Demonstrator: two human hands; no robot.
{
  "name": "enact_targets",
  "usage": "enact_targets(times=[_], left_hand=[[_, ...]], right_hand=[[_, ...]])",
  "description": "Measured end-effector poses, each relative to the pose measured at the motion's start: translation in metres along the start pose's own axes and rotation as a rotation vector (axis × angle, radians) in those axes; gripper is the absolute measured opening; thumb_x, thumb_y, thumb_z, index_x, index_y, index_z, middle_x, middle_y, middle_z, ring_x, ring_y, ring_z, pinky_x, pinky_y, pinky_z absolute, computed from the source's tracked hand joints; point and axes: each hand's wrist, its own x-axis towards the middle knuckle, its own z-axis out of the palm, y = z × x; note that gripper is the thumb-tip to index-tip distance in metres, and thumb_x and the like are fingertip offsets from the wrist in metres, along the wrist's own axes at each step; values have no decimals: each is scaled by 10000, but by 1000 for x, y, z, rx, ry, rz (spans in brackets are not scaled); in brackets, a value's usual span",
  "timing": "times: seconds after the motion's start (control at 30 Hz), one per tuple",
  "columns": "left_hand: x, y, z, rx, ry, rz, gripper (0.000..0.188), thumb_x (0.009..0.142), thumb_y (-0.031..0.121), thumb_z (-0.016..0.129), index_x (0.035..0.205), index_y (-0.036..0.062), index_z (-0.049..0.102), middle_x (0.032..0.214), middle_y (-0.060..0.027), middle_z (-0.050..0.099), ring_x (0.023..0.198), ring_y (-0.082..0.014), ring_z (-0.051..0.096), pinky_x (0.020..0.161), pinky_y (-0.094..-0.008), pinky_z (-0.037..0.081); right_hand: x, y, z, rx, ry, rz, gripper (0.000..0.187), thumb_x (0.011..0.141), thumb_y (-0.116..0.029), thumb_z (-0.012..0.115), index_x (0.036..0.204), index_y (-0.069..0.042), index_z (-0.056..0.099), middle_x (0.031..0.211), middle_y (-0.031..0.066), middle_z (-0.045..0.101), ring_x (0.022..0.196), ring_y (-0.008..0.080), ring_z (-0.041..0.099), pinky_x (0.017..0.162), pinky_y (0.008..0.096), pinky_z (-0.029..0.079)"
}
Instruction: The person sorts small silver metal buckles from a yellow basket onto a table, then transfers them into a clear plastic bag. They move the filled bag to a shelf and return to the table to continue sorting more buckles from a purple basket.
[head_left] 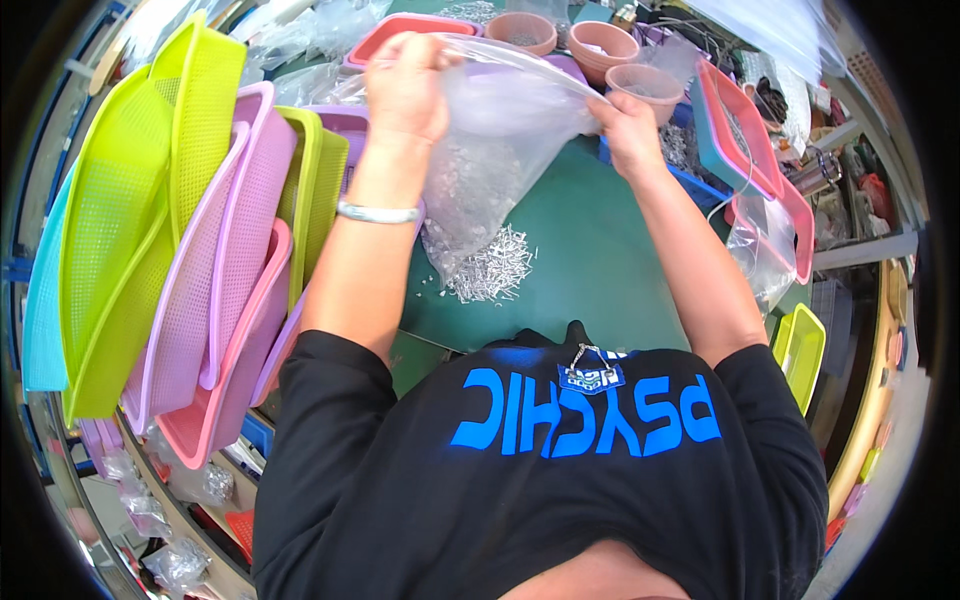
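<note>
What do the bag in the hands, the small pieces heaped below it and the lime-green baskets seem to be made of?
Bag: thin see-through plastic film, slightly glossy; it creases and its contents show through.
Small pieces: probably metal, shiny, by their silvery glint; plating is unclear.
Lime-green baskets: likely moulded plastic, evenly coloured and satin, with regular small holes.

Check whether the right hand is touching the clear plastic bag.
Touching. The head view shows the right hand gripping the clear plastic bag at its upper right edge, with no gap between them.
</note>
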Motion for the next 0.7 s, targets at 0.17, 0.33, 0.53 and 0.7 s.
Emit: enact_targets(times=[0.17,0.33,0.53,0.7], left_hand=[[-33,-31,36,-103,-48,-30,149,764,8,477,628,35,530,628,-56,549,586,-136,518,605,-257,427],[-61,-58,51,29,-67,-3,158,766,18,462,615,33,506,638,-17,529,605,-68,486,553,-205,391],[-96,-44,33,576,-310,328,279,680,39,545,953,-14,524,985,-134,509,938,-233,495,837,-338,380],[-192,-42,-63,21,501,-632,388,775,161,563,1119,23,446,1060,-107,489,970,-223,478,845,-347,397]], right_hand=[[-9,6,-21,125,40,63,113,737,-35,554,837,15,555,739,50,562,673,139,536,604,245,424],[-31,-5,8,-241,-668,-271,578,704,-61,601,1200,-24,304,980,63,492,904,139,490,749,271,422],[-23,54,45,261,-546,15,570,719,-151,621,1206,-26,352,1035,61,499,958,153,473,820,297,404],[-15,38,77,715,-281,349,319,826,-246,542,1069,-47,490,1037,82,548,971,216,508,876,375,371]])
